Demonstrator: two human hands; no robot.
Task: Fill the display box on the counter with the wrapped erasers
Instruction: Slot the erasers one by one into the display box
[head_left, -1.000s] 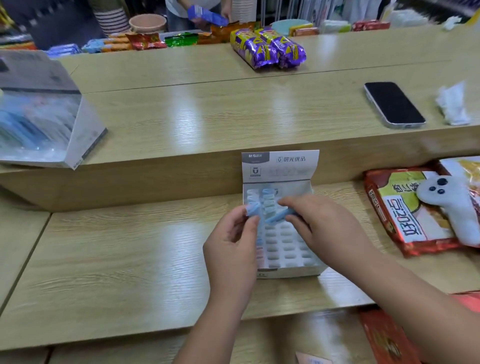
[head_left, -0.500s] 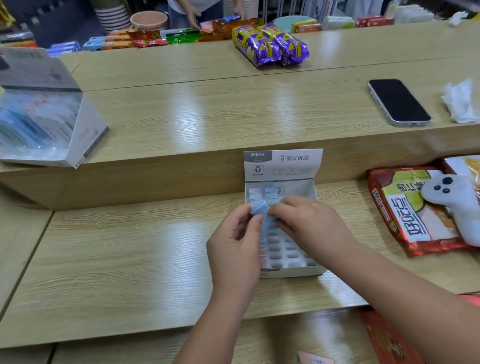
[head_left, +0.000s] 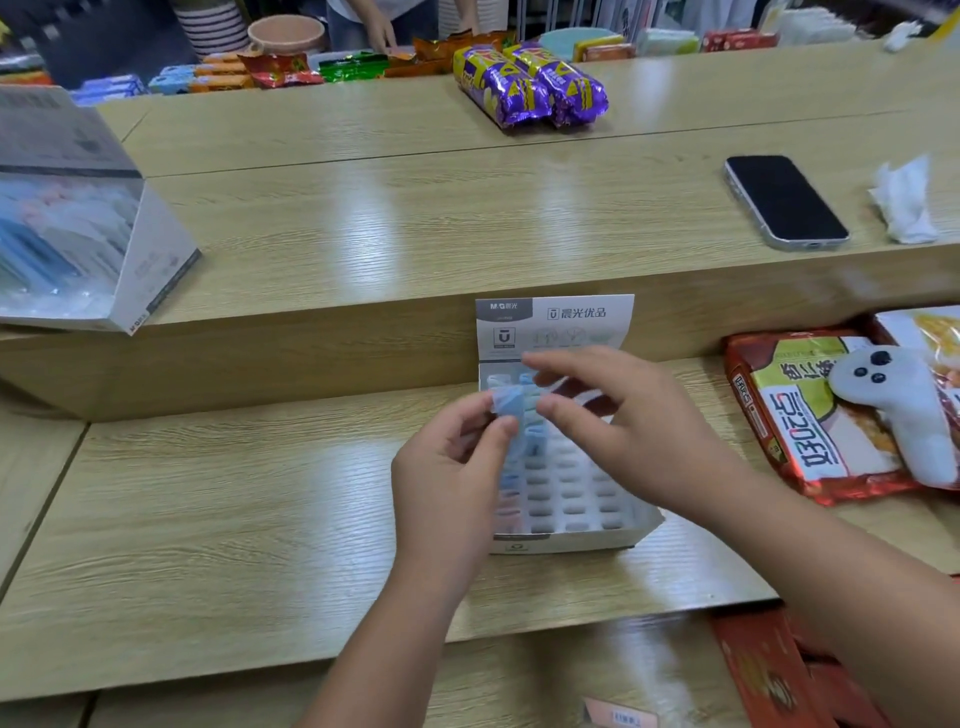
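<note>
A white display box (head_left: 571, 540) with rows of oval slots lies on the lower counter, its printed lid flap (head_left: 556, 322) standing against the step. Several wrapped erasers (head_left: 511, 488) fill its left column and far corner. My left hand (head_left: 452, 478) hovers over the box's left side, shut on a small bunch of blue wrapped erasers (head_left: 506, 405). My right hand (head_left: 623, 431) is over the box's far end. Its thumb and forefinger are spread apart right beside that bunch, with nothing clearly pinched between them.
On the upper counter lie a black phone (head_left: 784, 200), a crumpled tissue (head_left: 906, 205), two purple snack packs (head_left: 530, 85) and an open grey box (head_left: 78, 218) at left. Red snack packets (head_left: 810, 415) with a white plush toy (head_left: 904, 405) sit right of the display box. Another person's hand (head_left: 382, 31) is at the far back.
My right hand carried a blue eraser down into the box's far end, then lifted back with fingers spread beside the bunch in my left hand. The left hand stayed nearly still.
</note>
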